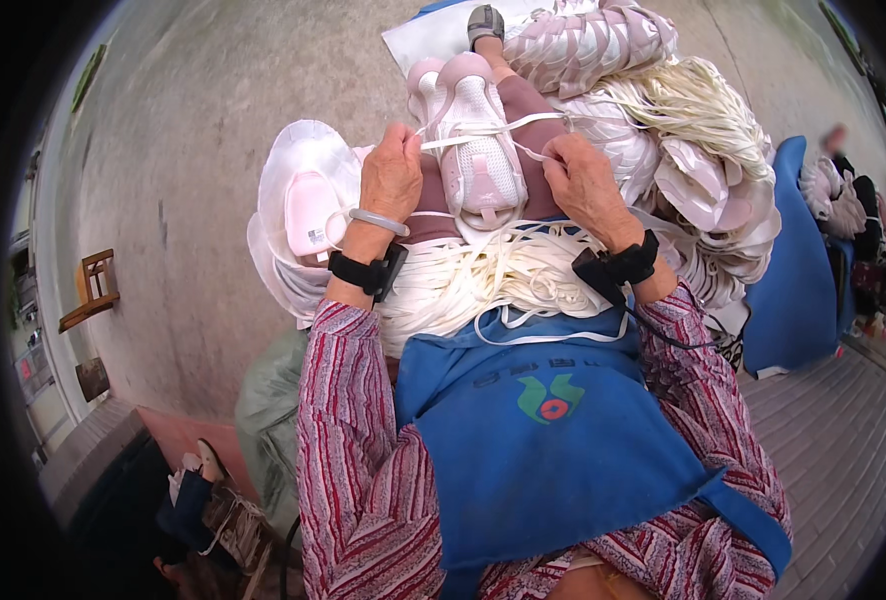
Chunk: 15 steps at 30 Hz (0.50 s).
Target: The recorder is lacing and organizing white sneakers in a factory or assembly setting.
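Note:
A pale pink and white shoe upper rests across my lap between my hands, its tongue end toward me. White shoelace runs across it. At its left side my left hand is closed in a pinch on one stretch of lace. On the other side my right hand pinches another stretch, its fingers curled. Both stretches look drawn out sideways over the upper. Below the shoe, a thick heap of loose white laces covers my lap and the top of my blue apron.
More pink and white shoe uppers are stacked at the far right, beside a hank of cream laces. A white piece with a pink pad lies left. A small wooden stool stands farther left. Other people sit at both edges.

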{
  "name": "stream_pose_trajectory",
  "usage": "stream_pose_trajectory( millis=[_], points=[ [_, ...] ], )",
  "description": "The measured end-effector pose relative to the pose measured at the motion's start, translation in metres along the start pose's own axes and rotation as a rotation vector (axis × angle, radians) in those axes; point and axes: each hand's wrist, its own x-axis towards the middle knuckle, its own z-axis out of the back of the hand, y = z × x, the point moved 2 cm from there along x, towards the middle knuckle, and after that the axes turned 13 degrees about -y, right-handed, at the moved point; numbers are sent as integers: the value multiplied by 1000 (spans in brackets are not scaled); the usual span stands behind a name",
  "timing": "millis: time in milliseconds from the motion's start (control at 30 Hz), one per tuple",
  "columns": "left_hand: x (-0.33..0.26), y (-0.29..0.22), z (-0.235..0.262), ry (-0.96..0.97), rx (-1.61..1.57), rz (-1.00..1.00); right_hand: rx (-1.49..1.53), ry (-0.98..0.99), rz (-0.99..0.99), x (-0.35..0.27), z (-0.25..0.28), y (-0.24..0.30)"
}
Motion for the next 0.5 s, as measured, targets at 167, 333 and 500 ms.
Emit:
stream_pose_trajectory(
  millis=[167,333,500],
  points=[
    [-1,-4,11,-303,40,-302,31,41,-66,8,-9,-8],
    [-14,-18,23,-42,-44,56,-96,105,-42,7,-10,-16],
    [-20,-7,11,91,29,137,-197,35,86,9,-12,-15]
  ],
)
